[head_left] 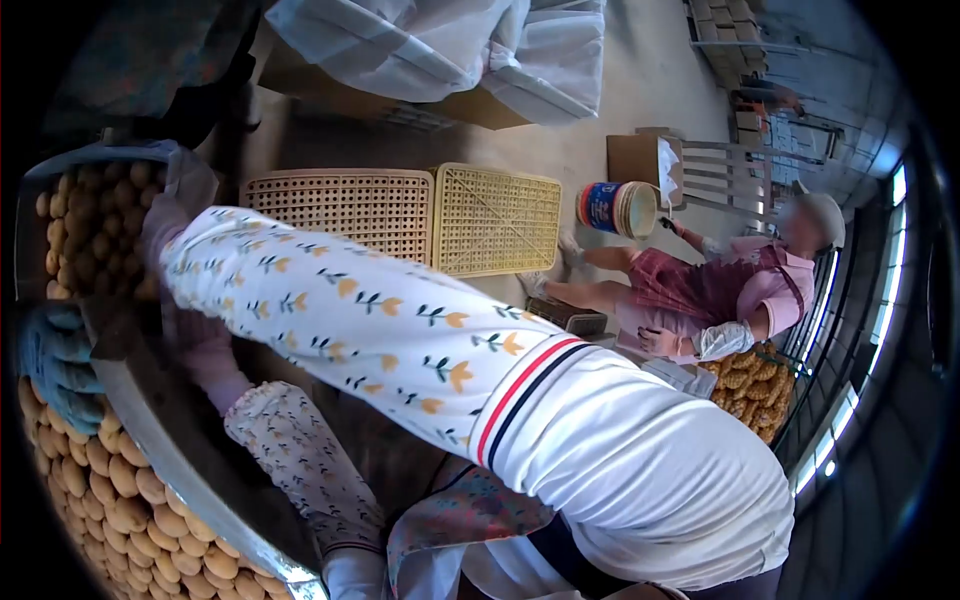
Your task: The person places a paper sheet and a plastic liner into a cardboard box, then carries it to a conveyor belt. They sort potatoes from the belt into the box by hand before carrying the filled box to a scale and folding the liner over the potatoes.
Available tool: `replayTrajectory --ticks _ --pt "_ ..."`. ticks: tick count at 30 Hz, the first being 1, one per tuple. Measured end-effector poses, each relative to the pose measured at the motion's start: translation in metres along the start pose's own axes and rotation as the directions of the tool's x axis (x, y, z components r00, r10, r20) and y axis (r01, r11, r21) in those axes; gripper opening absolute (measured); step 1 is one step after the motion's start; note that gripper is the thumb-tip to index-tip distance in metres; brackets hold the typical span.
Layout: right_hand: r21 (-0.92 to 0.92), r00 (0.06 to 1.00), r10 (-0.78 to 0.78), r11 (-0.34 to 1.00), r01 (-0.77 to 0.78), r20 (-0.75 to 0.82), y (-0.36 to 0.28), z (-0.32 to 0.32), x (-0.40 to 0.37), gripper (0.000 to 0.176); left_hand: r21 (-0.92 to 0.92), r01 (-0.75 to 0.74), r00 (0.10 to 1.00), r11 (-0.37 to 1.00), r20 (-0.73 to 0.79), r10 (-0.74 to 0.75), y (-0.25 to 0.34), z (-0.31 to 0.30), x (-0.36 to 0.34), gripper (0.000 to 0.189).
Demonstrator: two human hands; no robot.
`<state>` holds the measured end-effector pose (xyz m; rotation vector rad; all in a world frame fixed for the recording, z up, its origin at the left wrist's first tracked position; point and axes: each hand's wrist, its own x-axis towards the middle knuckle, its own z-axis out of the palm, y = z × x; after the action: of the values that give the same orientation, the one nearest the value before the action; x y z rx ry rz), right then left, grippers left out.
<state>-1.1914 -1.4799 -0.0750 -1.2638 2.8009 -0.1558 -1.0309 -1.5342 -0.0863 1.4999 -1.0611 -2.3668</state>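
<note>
My left hand (62, 370), in a blue glove, shows at the left edge. Its fingers are stretched out over the near potatoes (125, 485), beside the metal rim (160, 430); I make out nothing held in it. My right hand is out of view. A co-worker in tulip-patterned sleeves (340, 305) leans in close. That person's pinkish gloves (205, 350) are at the side of a lined crate (190, 178) of potatoes (100, 220), partly in shadow.
A pink crate (340, 210) and a yellow crate (498, 220) are on the floor beside white-covered boxes (400, 45). Further off, a person (700, 285) in a pale hat stands near a bucket (617, 208), a cardboard box (633, 170) and bagged potatoes (750, 390).
</note>
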Motion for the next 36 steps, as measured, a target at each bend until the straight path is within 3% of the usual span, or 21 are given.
replayTrajectory --ticks 3,4,5,6,8,9,12,14,16,18,22,24,26,28,29,31,32,33,34,35,36 --pt "0.025 0.989 -0.013 1.0 0.009 0.147 0.025 0.018 0.003 0.034 -0.186 0.08 0.968 0.979 0.249 -0.031 -0.014 -0.052 0.093 0.048" --pt "0.035 0.982 -0.015 0.999 0.009 0.19 0.034 0.021 0.002 0.034 -0.227 0.37 0.63 0.901 0.774 -0.064 -0.013 -0.082 0.122 0.049" --pt "0.049 0.972 -0.018 0.999 0.007 0.234 0.042 0.025 0.001 0.033 -0.183 0.165 0.909 0.969 0.41 -0.077 -0.007 -0.048 0.084 0.048" --pt "0.061 0.962 -0.02 0.998 0.004 0.273 0.047 0.03 -0.001 0.033 -0.044 -0.015 0.999 0.999 -0.04 0.013 0.003 -0.016 0.04 0.047" --pt "0.092 0.941 -0.031 0.996 -0.001 0.338 0.052 0.033 -0.005 0.033 -0.123 0.256 0.827 0.959 0.541 -0.151 0.004 -0.085 0.082 0.046" --pt "0.113 0.929 -0.046 0.994 0.005 0.366 0.05 0.034 -0.005 0.033 -0.088 0.138 0.989 0.986 0.063 -0.133 -0.001 -0.048 0.055 0.047" --pt "0.156 0.9 -0.1 0.987 0.036 0.424 0.036 0.028 -0.004 0.032 -0.293 0.191 0.981 0.937 0.041 -0.188 -0.021 -0.008 0.009 0.019" --pt "0.158 0.884 -0.144 0.984 0.081 0.445 0.037 0.017 -0.007 0.032 -0.298 0.106 0.982 0.949 0.181 -0.053 -0.04 -0.001 0.005 0.017" --pt "0.117 0.858 -0.154 0.987 0.111 0.489 0.048 0.009 -0.03 0.032 -0.18 -0.022 0.991 0.983 -0.132 -0.002 -0.044 0.011 -0.006 0.022" --pt "0.103 0.811 -0.179 0.984 0.146 0.557 0.056 -0.036 -0.07 0.03 -0.203 0.011 0.992 0.979 -0.125 -0.037 -0.059 0.019 -0.033 0.025" --pt "0.166 0.848 -0.237 0.97 0.179 0.474 0.077 -0.046 -0.139 0.023 -0.179 0.073 0.994 0.981 -0.073 -0.087 -0.103 0.023 -0.087 0.028" --pt "0.137 0.835 -0.359 0.933 0.333 0.417 0.091 -0.042 -0.183 0.02 -0.198 0.095 0.995 0.976 -0.02 -0.101 -0.142 0.016 -0.113 0.029" --pt "0.129 0.812 -0.332 0.942 0.309 0.481 0.102 -0.04 -0.23 0.021 -0.153 0.081 0.996 0.985 0.044 -0.075 -0.183 0.02 -0.155 0.031" --pt "0.156 0.775 -0.34 0.94 0.305 0.533 0.117 -0.045 -0.283 0.021 -0.259 0.246 0.969 0.934 0.083 -0.232 -0.226 0.021 -0.193 0.029" --pt "0.151 0.834 -0.307 0.952 0.267 0.458 0.121 -0.018 -0.317 0.016 -0.388 0.288 0.952 0.876 0.215 -0.218 -0.266 -0.007 -0.196 0.02" --pt "0.28 0.903 -0.194 0.956 0.087 0.384 0.138 0.012 -0.388 0.014 -0.206 0.382 0.92 0.901 0.175 -0.351 -0.309 -0.009 -0.238 0.012" --pt "0.22 0.963 -0.268 0.942 0.253 0.036 0.147 0.02 -0.427 0.015 -0.07 0.404 0.908 0.912 0.153 -0.39 -0.327 -0.005 -0.26 0.01" --pt "0.225 0.966 -0.101 0.973 0.046 0.237 0.145 0.007 -0.449 0.017 0.154 0.352 0.916 0.923 0.146 -0.374 -0.339 0.003 -0.281 0.01" --pt "0.119 0.743 -0.042 0.992 -0.051 0.668 0.143 0.012 -0.465 0.018 0.214 0.392 0.89 0.895 0.156 -0.427 -0.35 0.006 -0.297 0.012" --pt "0.1 0.612 -0.029 0.992 -0.082 0.79 0.149 0.018 -0.487 0.017 0.275 0.427 0.862 0.861 0.165 -0.48 -0.361 0.009 -0.313 0.014" --pt "0.099 0.582 -0.015 0.989 -0.112 0.813 0.154 0.024 -0.513 0.017 0.177 0.559 0.786 0.81 0.196 -0.586 -0.369 0.006 -0.327 0.018"
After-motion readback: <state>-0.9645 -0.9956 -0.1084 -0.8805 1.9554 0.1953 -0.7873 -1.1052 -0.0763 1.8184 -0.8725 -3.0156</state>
